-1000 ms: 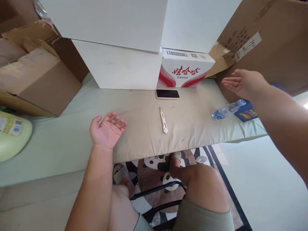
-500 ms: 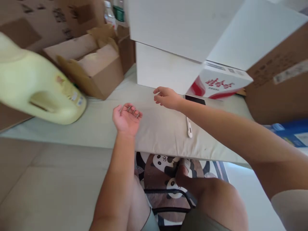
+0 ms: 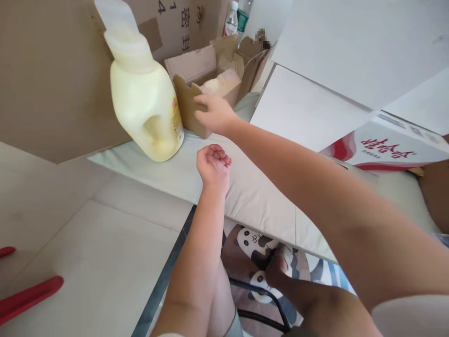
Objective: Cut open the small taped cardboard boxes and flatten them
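Note:
My right hand [image 3: 215,113] reaches across to the left with its fingers apart and nothing held. It is in front of a small open cardboard box [image 3: 191,110] and overlaps its near corner; I cannot tell whether they touch. Below it, my left hand [image 3: 213,164] is palm up over the pale covered surface [image 3: 259,180], empty, its fingers loosely curled. To the left of both hands stands a large pale-yellow jug [image 3: 136,100] with a side handle and a whitish cap.
Behind the jug rises a big cardboard carton [image 3: 70,79]. Bottles [image 3: 231,21] stand behind the small box. White boxes [image 3: 301,105] and a red-and-white printed carton [image 3: 389,142] occupy the right. A panda-patterned mat [image 3: 245,262] lies below the surface's edge.
The view has swung left, bringing the jug and small box nearer the centre. My right hand has moved left to the box, above my left hand. The left fingers are more curled.

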A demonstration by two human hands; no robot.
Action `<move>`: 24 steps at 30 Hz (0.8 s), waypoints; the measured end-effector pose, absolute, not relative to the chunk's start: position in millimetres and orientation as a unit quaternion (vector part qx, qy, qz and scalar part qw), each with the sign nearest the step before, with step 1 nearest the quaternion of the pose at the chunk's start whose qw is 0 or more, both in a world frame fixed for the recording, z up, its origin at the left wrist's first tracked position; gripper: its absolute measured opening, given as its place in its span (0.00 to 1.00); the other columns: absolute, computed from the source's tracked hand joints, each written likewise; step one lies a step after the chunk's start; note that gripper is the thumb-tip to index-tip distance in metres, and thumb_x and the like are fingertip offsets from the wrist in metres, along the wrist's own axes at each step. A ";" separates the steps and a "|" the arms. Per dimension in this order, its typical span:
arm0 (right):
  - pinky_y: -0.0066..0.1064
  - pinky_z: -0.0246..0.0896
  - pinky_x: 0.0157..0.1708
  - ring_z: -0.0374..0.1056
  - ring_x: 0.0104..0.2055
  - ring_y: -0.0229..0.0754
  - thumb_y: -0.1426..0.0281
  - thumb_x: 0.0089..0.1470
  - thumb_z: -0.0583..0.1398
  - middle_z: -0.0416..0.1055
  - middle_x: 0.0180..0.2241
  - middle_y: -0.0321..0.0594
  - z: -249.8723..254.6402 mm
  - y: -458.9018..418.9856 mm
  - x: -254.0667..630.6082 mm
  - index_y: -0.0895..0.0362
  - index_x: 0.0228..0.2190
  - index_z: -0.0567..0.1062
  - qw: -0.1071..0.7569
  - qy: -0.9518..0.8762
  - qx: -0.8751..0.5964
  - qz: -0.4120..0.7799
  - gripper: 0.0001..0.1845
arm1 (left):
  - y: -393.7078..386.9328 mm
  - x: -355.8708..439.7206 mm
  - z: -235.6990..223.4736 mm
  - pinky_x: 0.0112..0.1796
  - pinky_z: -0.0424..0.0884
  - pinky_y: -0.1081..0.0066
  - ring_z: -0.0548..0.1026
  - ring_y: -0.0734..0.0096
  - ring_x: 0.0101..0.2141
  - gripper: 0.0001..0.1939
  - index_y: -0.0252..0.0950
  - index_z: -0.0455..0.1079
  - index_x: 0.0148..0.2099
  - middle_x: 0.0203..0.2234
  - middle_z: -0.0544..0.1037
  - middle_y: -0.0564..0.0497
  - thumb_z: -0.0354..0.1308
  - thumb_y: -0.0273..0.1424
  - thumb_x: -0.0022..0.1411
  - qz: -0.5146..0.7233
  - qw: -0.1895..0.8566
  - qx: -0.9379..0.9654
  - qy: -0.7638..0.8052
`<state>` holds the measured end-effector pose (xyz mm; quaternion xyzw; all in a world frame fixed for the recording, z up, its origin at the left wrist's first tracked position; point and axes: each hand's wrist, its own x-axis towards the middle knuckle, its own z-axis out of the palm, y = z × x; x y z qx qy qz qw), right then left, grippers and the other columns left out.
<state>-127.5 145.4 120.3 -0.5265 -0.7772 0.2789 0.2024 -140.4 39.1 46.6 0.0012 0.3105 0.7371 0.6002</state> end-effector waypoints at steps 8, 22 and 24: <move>0.33 0.74 0.37 0.74 0.34 0.36 0.70 0.53 0.58 0.71 0.57 0.37 75.0 77.0 16.0 0.50 0.37 0.70 0.409 -0.738 -0.431 0.321 0.08 | 35.9 -141.2 41.2 0.25 0.56 0.74 0.55 0.77 0.18 0.15 0.38 0.55 0.24 0.17 0.53 0.58 0.45 0.32 0.64 0.808 0.438 -0.025 0.392; 0.51 0.49 0.70 0.53 0.71 0.65 0.59 0.42 0.69 0.54 0.69 0.64 22.3 161.7 340.5 0.66 0.67 0.57 -0.038 -0.656 -0.745 0.118 0.56 | 46.2 -105.2 50.3 0.23 0.47 0.70 0.48 0.77 0.16 0.18 0.37 0.50 0.19 0.14 0.47 0.56 0.41 0.28 0.61 0.814 0.383 0.032 0.436; 0.51 0.52 0.69 0.56 0.70 0.64 0.58 0.41 0.70 0.58 0.68 0.60 19.2 171.3 348.7 0.62 0.66 0.60 -0.055 -0.655 -0.740 0.140 0.55 | 48.4 -104.1 50.7 0.22 0.46 0.71 0.48 0.77 0.16 0.17 0.37 0.49 0.19 0.14 0.47 0.57 0.41 0.29 0.60 0.814 0.377 0.032 0.441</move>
